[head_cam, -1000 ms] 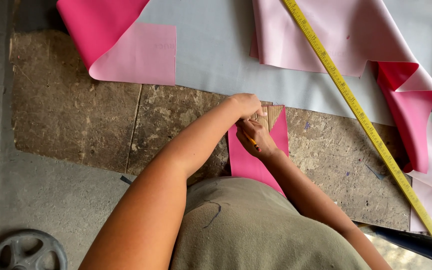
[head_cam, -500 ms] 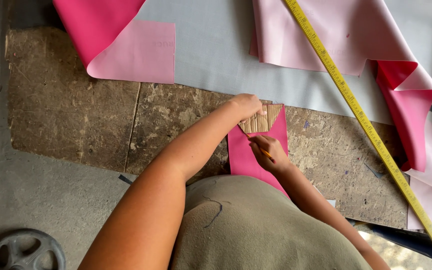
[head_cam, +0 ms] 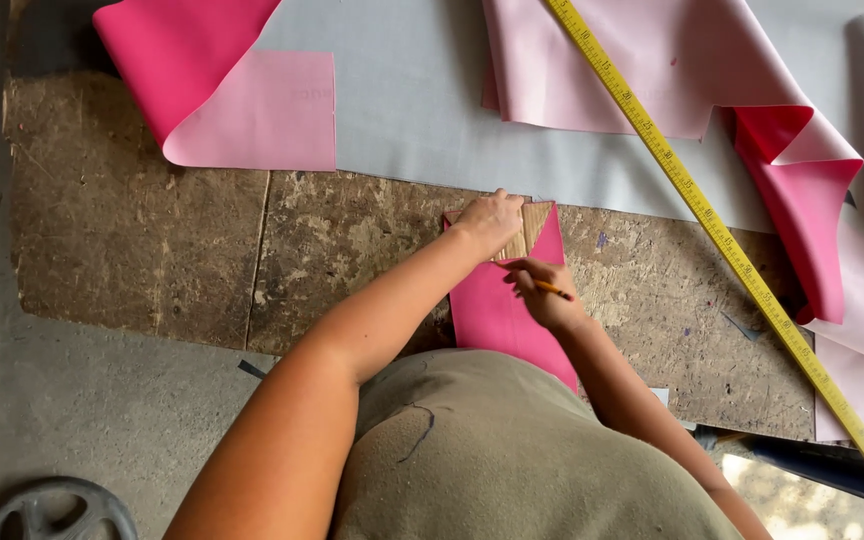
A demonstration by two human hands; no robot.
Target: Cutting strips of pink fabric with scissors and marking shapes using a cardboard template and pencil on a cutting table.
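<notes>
No packages, labels, signs or screens are seen in the view. Printed markings are carried only by the yellow tape measure (head_cam: pixel 722 240), which is laid slantwise across the desk (head_cam: pixel 152 250) from the top centre down to the lower right corner.

The scene is lit evenly by soft daylight, and only a faint shadow is cast beneath the left forearm (head_cam: pixel 352 340) onto the worn board (head_cam: pixel 152 250). Mild glare is seen on the grey sheet (head_cam: pixel 402 110), and an overexposed patch at the lower right corner. Focus is kept fairly sharp, though the nearest clothing is softened.
</notes>
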